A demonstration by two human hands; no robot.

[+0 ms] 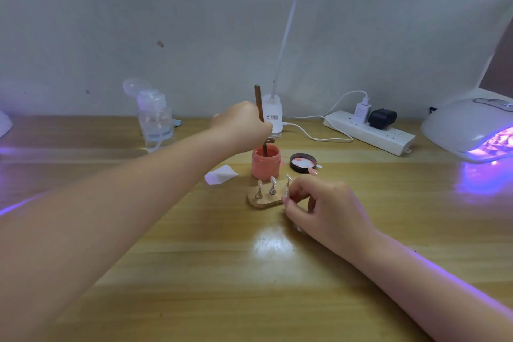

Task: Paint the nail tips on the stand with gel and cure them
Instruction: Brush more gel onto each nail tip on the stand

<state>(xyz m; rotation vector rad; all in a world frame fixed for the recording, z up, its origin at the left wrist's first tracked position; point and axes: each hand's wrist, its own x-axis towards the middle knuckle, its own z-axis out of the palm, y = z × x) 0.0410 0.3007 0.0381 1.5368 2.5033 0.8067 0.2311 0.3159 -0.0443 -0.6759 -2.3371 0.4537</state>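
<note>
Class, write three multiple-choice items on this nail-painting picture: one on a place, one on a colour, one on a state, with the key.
1. Where does the black round lid lie?
A. right of the jar
B. on the jar
C. inside the lamp

2. What colour is the gel in the open round jar?
A. blue
B. coral pink
C. green

3. What state is the white domed curing lamp in?
A. unlit
B. glowing violet
C. lying upside down

Key: 1 A, the lid rests on the wooden table beside the jar; 2 B, jar and gel look coral pink where the left hand dips the brown brush; 3 B, violet light spills from its opening.
</note>
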